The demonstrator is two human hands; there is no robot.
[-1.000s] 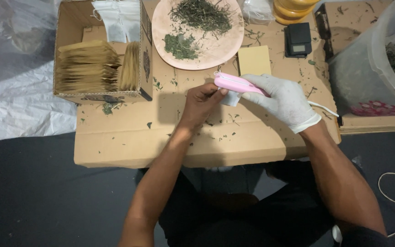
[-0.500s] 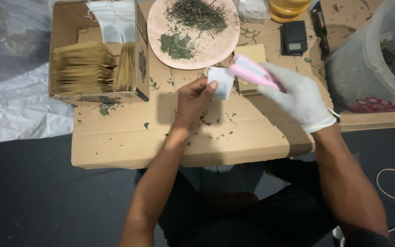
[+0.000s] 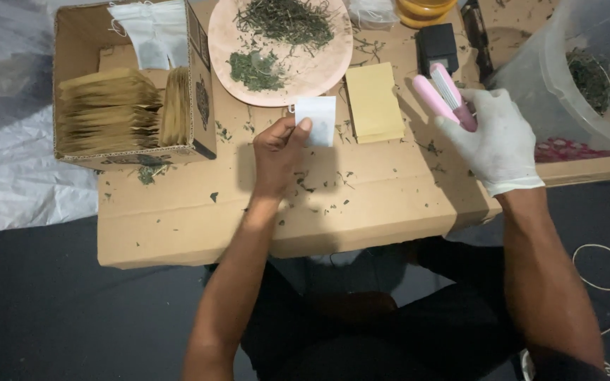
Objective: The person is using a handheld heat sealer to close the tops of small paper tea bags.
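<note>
My bare left hand [image 3: 275,152] pinches a small white tea bag [image 3: 316,120] by its left edge, holding it just below the pink plate [image 3: 319,70] of dried green herbs. My right hand [image 3: 497,140], in a white glove, grips a pink hand-held sealer [image 3: 443,94] with its jaws apart, off to the right of the bag and clear of it. A yellow envelope stack [image 3: 373,103] lies on the cardboard between the two hands.
A cardboard box [image 3: 202,106] at the left holds brown envelopes and white bags. A small black scale [image 3: 437,46] sits behind the sealer. A clear plastic tub [image 3: 573,77] with herbs stands at the right. Herb crumbs litter the cardboard worktop [image 3: 361,204].
The sealer came off the tea bag and my right hand carried it to the right, jaws now apart. My left hand lifted the bag slightly toward the plate.
</note>
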